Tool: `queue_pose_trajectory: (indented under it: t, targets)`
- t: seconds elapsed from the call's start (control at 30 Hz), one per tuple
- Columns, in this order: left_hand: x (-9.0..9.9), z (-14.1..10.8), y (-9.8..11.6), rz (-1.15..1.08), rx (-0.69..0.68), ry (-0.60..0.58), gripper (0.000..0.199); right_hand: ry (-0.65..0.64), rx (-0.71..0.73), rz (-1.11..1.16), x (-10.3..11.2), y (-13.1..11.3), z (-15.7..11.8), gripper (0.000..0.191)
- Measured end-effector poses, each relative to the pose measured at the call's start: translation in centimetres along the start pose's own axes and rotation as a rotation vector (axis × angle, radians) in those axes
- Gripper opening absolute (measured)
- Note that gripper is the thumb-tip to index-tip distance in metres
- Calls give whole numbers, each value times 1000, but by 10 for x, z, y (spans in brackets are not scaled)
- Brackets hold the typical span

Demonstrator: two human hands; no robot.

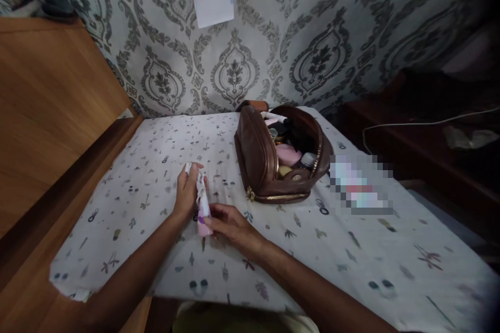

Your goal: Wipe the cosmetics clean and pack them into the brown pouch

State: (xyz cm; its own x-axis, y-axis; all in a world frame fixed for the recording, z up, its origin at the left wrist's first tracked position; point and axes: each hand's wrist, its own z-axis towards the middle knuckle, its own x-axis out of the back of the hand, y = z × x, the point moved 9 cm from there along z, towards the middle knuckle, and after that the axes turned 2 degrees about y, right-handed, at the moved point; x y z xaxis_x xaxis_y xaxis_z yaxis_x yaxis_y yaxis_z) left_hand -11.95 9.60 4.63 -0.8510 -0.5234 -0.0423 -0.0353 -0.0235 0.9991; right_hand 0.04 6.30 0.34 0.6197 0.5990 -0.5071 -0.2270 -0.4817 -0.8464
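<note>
We look down on a patterned white tabletop (pixel 344 276) bearing an open brown bag (pixel 255 153) packed with small items. Left of it, our right hand (pixel 238 229) grips the pink lower end of a slim bottle (pixel 204 228); our left hand (pixel 186 191) clasps a crumpled white cloth (pixel 200 187) against its upper part.

Our left hand (pixel 187 190) and right hand (pixel 236 229) are bare, as are our slim forearms (pixel 135 265); below, we wear dull olive-yellow cloth (pixel 242 321).
</note>
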Motion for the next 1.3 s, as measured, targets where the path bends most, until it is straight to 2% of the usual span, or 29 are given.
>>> queue_pose_trajectory:
  t: [0.07,0.13,0.23,0.27,0.37,0.43,0.57,0.63,0.7,0.87,1.03,1.17,1.3]
  targets:
    - [-2,-1,-5,-57,46,13,49,10,9,102,1,-2,1,43]
    - [-8,-4,-4,-59,38,-37,50,56,29,250,7,-5,4,44]
    - [-21,-11,1,102,-34,-186,51,110,32,397,14,-8,5,50]
    - [-22,-12,5,180,-79,-200,51,107,22,405,13,-8,5,50]
    - [-13,-14,21,306,-229,-110,38,89,-4,353,10,-11,3,45]
    - [-7,-11,26,256,-249,-45,31,85,-19,338,9,-12,1,40]
    - [1,-1,8,-117,-44,39,42,137,8,440,15,-14,3,38]
    - [-5,-2,-5,-266,57,30,51,186,57,461,21,-17,4,36]
    - [-16,-8,-12,-250,81,-24,54,208,101,437,25,-20,7,36]
    - [-30,-29,-11,2,-20,-113,48,259,149,360,29,-23,8,48]
    - [-42,-38,12,249,-244,-312,43,313,164,278,33,-24,4,50]
    - [-41,-39,24,273,-314,-322,39,382,232,192,41,-30,1,42]
    - [-42,-46,28,264,-320,-331,36,436,274,181,48,-37,-3,41]
